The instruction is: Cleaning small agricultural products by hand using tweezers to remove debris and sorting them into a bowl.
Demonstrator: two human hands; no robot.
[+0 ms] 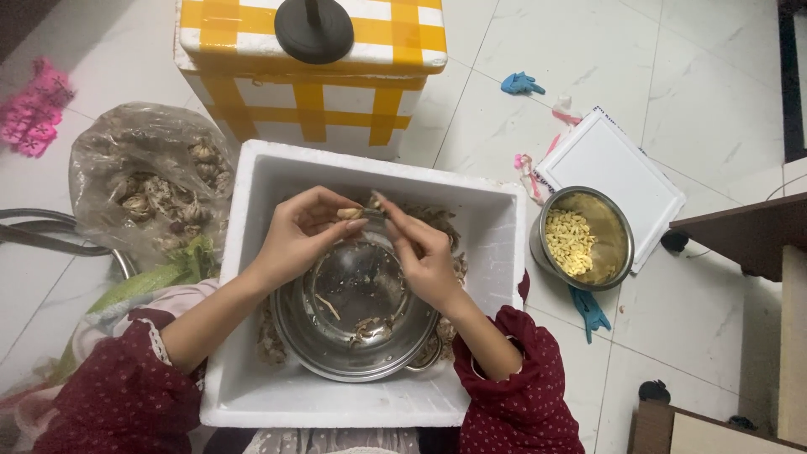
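Left hand (296,235) pinches a small pale clove-like piece (349,213) between thumb and fingertips, clamped on it. Right hand (423,252) meets it from the other side, fingers closed on a small dark tool (375,215) whose tip touches the piece; can't tell what kind of tool. Both hands sit above the far rim of a steel bowl (353,315), which holds only a few scraps of skin. Bowl rests inside a white foam box (252,252) on the floor, nearer the box's near wall; brownish husks and unpeeled bits (439,220) fill the gap around it, mostly at the far right corner of the box. Dark red dotted sleeves (126,395) come in from the near edge. Just right of the box, touching or nearly so: a smaller steel pot (618,240) with a heap of pale peeled pieces (569,242), standing on a corner of a white foam lid (605,160). Blue glove (591,311) on the floor near the pot, second blue glove (521,83) further off. Left of the box: clear plastic bag (126,168) of brown husks. Beyond the box's far wall: a white-and-yellow checked box (311,76) with a black round object (314,29) on top. Pink item (29,109) at far left.
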